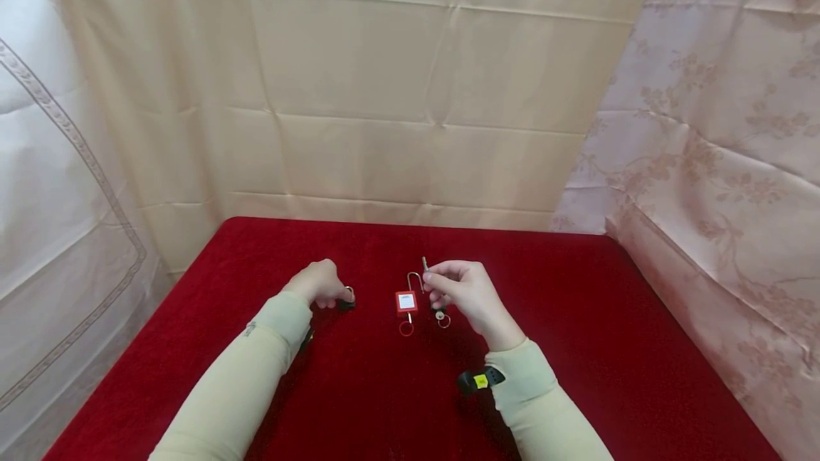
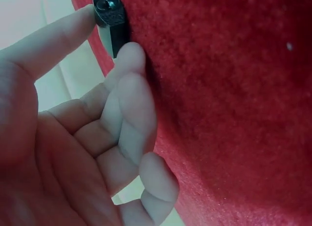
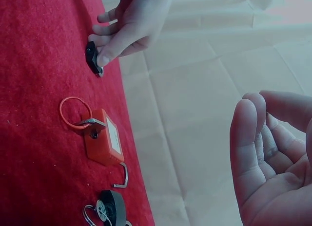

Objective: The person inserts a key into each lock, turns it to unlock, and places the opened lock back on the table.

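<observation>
At the left of the table, my left hand pinches a small black padlock between thumb and fingers; its keyhole end faces up in the left wrist view. My right hand is raised over the middle, with thumb and fingertips together on a slim metal piece that looks like a key. In the right wrist view the fingers hide that piece. Between the hands lies a red padlock with its shackle swung out, a key in its base and a red ring. A second black padlock with a key ring lies below my right hand.
Red velvety cloth covers the table. Beige curtain hangs behind its far edge, with a patterned pale curtain at the right and a white one at the left. A dark wrist camera sits under the right cuff.
</observation>
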A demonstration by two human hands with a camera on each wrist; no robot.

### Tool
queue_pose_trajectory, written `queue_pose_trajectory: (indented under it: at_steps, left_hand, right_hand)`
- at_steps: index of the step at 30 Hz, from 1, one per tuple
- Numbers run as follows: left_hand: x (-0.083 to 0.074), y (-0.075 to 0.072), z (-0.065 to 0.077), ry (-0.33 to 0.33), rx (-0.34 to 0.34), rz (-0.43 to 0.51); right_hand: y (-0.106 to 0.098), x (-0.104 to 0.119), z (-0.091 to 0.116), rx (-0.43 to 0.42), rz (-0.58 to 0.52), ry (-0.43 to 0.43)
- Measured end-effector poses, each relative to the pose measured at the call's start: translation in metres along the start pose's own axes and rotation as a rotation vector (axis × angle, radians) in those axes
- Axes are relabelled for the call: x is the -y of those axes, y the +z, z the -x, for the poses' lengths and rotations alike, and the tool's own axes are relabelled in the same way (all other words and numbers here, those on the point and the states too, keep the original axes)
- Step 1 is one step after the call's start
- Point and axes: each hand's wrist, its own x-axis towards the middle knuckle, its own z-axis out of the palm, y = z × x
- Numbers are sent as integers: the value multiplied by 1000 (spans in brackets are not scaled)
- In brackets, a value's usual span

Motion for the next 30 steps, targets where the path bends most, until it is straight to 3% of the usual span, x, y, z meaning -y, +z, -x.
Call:
queue_pose_trajectory:
  at_steps: [19,30]
  left_hand:
    - [3,5,-7,25,28,43]
    - [-6,5,-7,36,10,37]
  right_hand:
    - [0,-3,-2,3,2,5]
    - [0,-3,-2,-14,3,10]
